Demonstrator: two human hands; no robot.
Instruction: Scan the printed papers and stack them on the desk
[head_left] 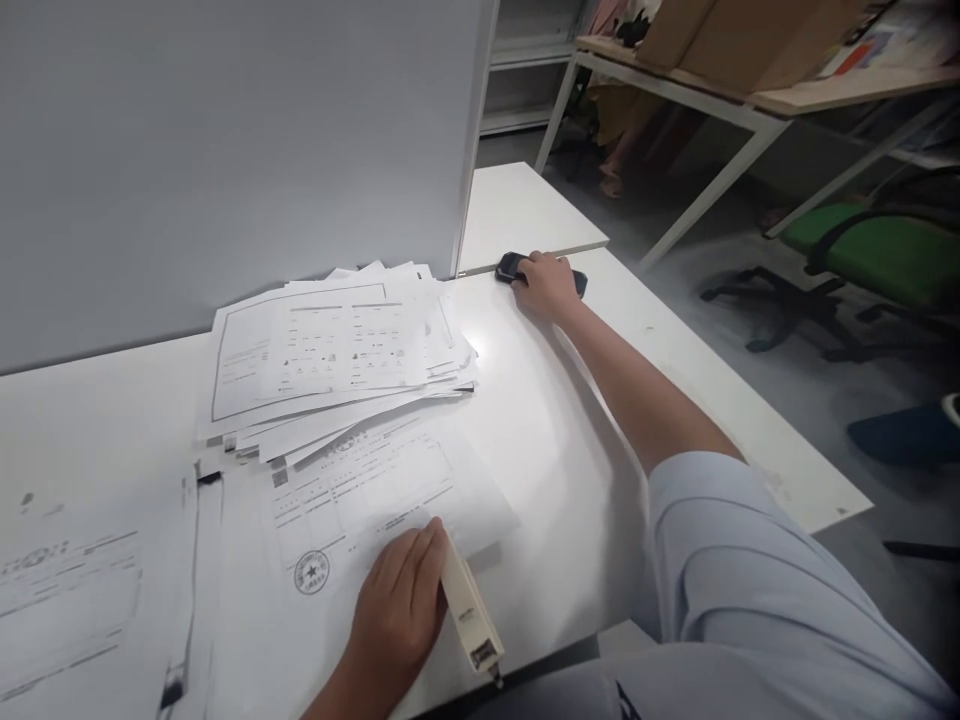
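My right hand (551, 287) is stretched out to the far part of the white table, with its fingers closed over a black elongated object (510, 266). The palm covers the middle of that object, so its kind is hard to make out. Near the front edge, my left hand (401, 600) rests on a printed sheet (390, 480) that bears a round star stamp. Its fingers are pressed together around the end of a narrow cream stapler (469, 608), whose metal end points toward my body. The thumb is hidden.
Behind the sheet lies an untidy paper stack (337, 345) against a grey partition (240, 150). More printed sheets (75, 590) lie at left. Beyond the table stand a green chair (877, 250), a blue bin-like object (904, 435) and another desk holding a cardboard box (750, 40). A person's foot (611, 178) shows below that desk.
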